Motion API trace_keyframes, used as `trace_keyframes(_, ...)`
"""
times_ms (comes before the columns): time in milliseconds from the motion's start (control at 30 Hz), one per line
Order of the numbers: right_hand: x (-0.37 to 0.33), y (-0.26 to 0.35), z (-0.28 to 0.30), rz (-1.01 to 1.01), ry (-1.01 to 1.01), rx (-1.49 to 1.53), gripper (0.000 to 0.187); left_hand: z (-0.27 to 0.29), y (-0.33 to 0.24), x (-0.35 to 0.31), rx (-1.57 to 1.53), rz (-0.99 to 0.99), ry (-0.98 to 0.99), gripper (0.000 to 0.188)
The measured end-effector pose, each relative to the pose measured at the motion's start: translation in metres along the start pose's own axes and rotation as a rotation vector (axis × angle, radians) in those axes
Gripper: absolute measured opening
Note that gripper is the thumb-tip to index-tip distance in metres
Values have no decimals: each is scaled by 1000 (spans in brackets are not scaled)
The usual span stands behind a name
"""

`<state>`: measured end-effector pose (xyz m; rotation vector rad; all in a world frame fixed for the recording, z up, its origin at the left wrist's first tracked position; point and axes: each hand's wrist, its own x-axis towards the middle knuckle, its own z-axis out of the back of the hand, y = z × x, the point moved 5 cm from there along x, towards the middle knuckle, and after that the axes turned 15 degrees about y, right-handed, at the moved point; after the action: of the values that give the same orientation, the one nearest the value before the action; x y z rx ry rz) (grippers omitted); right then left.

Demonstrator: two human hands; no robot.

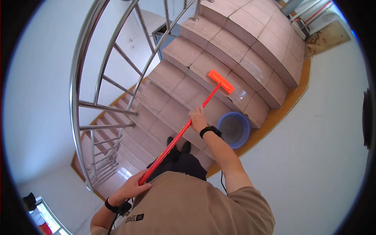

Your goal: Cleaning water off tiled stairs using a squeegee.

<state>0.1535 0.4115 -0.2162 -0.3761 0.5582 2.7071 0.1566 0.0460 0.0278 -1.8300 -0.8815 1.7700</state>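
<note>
A mop with a long red handle slants across the view from lower left to upper right. Its flat orange head lies on a stair tread that looks wet and shiny beside it. My right hand is closed round the upper part of the handle. Lower down, close to my body, my left hand grips the handle's near end. A blue bucket holding greyish water stands on a step against the right wall, just right of my right hand.
Pink-tiled stairs climb toward the upper right and descend at the lower left. A steel railing runs along the left side. A brown skirting strip edges the white right wall. My feet stand on a step below the bucket.
</note>
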Motion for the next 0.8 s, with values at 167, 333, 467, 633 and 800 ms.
trace_keyframes(167,-16,15,6,17,44,75,27,-25,-13,-17,-240,94,15,53)
trace_keyframes(333,-11,2,12,4,21,79,26,-40,-41,-11,-253,149,-5,54)
trace_keyframes(467,5,-26,9,-9,-22,63,25,-40,-48,8,-214,151,-9,51)
trace_keyframes(633,15,-31,12,2,-1,80,25,-35,-50,14,-233,166,32,50)
trace_keyframes(800,32,-48,19,-42,-13,93,25,-19,-45,35,-270,110,77,53)
